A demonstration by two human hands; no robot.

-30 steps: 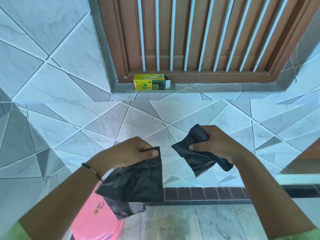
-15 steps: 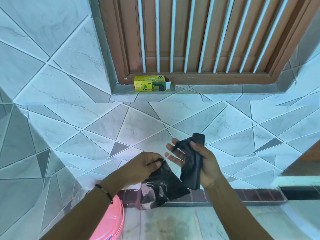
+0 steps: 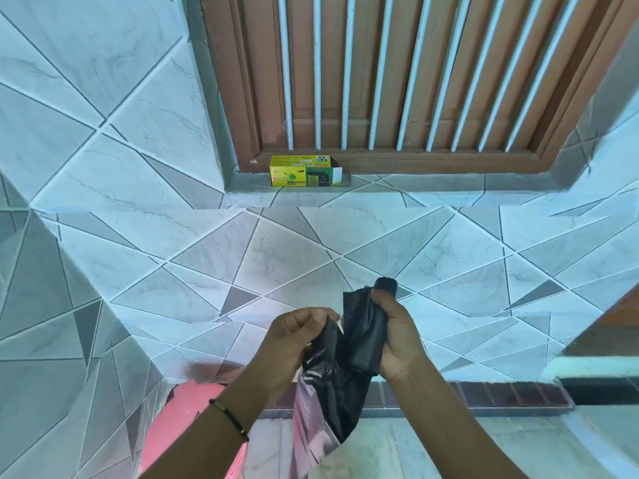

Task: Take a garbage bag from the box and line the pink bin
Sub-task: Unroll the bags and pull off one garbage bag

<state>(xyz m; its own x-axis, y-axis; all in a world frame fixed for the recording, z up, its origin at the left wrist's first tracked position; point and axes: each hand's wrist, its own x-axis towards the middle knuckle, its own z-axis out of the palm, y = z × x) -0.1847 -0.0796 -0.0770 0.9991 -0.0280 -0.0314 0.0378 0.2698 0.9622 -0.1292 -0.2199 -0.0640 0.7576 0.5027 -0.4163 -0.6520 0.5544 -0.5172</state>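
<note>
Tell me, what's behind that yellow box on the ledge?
Right behind the yellow box is the bottom rail of the brown wooden window frame, with white bars rising above it. The stretch of frame directly behind the box is covered, and its contents cannot be seen.

A big wall of pale tiles (image 3: 145, 140) fills most of the view. The tiles have thin grey lines that cross and make pointy shapes, some light and some dark grey. Up high sits a brown wooden window frame (image 3: 432, 165) with white bars (image 3: 347, 74) standing in a row. A tiled ledge (image 3: 432, 190) runs below it. Low down, a strip of dark red bricks (image 3: 484, 392) meets the pale floor (image 3: 449, 451).
</note>
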